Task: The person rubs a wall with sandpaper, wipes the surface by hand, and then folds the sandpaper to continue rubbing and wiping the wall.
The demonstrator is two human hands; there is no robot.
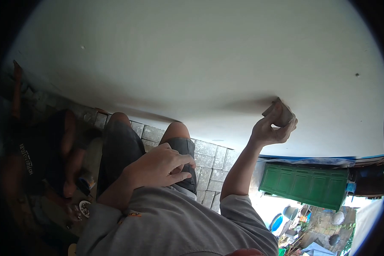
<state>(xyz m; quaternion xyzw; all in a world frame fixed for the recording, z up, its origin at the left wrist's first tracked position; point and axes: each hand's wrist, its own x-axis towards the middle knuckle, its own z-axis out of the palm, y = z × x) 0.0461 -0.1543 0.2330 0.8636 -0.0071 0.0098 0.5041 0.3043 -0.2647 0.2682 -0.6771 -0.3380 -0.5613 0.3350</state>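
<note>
Against the pale wall (pixel 192 55), over to the right, a brown sheet (pixel 287 116) sits grasped between the thumb and fingers of the right hand (pixel 272 133), while the left hand (pixel 160 166), released and loosely curled, hovers over the shorts (pixel 184 149), another person (pixel 47 149) being off left.

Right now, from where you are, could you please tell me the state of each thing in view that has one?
Left hand, empty, fingers loosely curled
Right hand, closed on the grey-brown sheet
Grey-brown sheet, bent, held at the wall
Wall, pale, marked with small spots
White bowl, holding small pieces
Green panels, open or shut unclear
</note>
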